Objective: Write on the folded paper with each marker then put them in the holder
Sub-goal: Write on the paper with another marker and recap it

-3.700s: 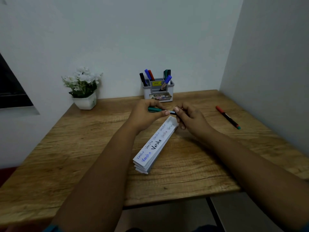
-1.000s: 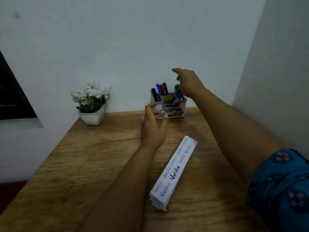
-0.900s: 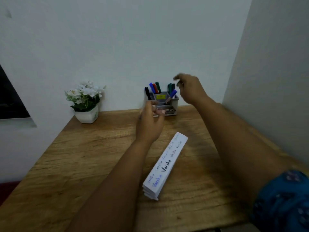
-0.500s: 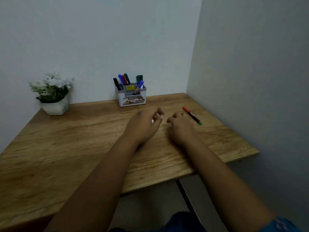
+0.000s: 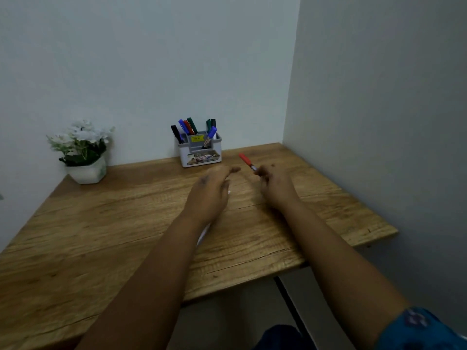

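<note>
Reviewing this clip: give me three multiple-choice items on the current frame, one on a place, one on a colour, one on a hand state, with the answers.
1. Where does the holder stand?
A. at the back of the table, against the wall
B. at the table's front edge
C. on the floor

2. What colour is the cap of the marker in the right hand?
A. yellow
B. red
C. white

3. What is the left hand doing?
A. gripping a marker
B. lifting the flower pot
C. held open over the paper, holding nothing

Answers:
1. A: the holder sits by the rear wall, right of the flower pot.
2. B: a red cap sticks out beyond the curled fingers.
3. C: its fingers are stretched out, and only slivers of white paper show beneath the hand and forearm.
</note>
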